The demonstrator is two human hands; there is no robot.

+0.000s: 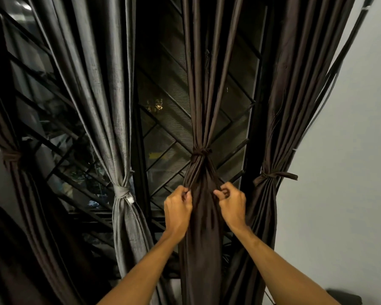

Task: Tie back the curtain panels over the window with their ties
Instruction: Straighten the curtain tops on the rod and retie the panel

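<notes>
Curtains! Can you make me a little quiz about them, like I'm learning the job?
1. True or false: the grey curtain has a tie round it.
2. The left hand and right hand pinch which? A the grey curtain; B the middle brown curtain; C nothing.
3. How many curtains show a tie?
Key: 1 true; 2 B; 3 four.

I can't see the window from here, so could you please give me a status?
Left hand and right hand pinching middle brown panel below its tie. Tie knotted; grey panel tied too. Nothing blocking.
</notes>
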